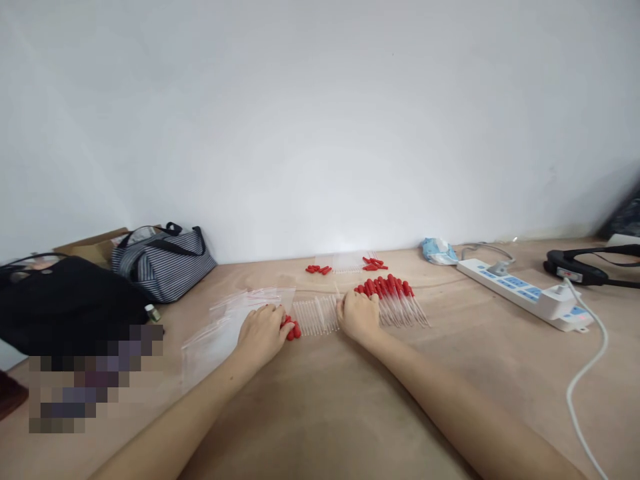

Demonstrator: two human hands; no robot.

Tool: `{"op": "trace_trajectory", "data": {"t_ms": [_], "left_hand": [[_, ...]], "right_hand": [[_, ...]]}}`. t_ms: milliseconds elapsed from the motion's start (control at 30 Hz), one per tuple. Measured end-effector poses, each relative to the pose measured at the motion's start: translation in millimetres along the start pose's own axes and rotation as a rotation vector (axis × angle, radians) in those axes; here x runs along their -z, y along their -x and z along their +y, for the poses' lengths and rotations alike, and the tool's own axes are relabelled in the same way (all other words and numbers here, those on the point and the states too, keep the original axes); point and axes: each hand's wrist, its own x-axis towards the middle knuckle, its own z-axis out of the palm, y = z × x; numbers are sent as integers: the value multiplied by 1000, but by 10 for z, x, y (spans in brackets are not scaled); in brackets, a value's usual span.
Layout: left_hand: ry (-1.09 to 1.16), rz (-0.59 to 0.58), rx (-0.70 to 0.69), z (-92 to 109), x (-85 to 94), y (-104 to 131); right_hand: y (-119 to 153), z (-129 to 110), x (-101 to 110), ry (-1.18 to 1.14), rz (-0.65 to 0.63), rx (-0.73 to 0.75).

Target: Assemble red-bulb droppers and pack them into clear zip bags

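Observation:
My left hand (263,329) rests on the table with curled fingers, thumb and fingertips closed at a small pile of red caps (294,329). To its right lies a row of thin clear plastic tubes (315,316), side by side. At that row's right end my right hand (359,315) is closed, fingers bent inward; a slim clear tube (337,289) sticks up at its fingertips. Just beyond it, red-capped clear tubes (395,297) lie fanned out in a row. Clear zip bags (220,333) are spread under and left of my left hand.
Near the wall lie more red caps (375,265) and clear tubes (347,262). A striped bag (160,263) and a black bag (75,307) stand left. At right are a power strip (520,290), a white cable (573,393), a blue-white packet (439,251) and a black headset (585,267).

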Motion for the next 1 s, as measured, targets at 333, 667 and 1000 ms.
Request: {"op": "trace_trajectory", "data": {"t_ms": [333,667,1000], "left_hand": [[283,212,-211,264,-22,154],[637,68,-326,485,-279,292],[729,52,-359,526,-275,252]], "right_hand": [[556,712,-11,-452,225,449],[673,924,206,-307,98,620],[720,791,249,-319,27,609]]}}
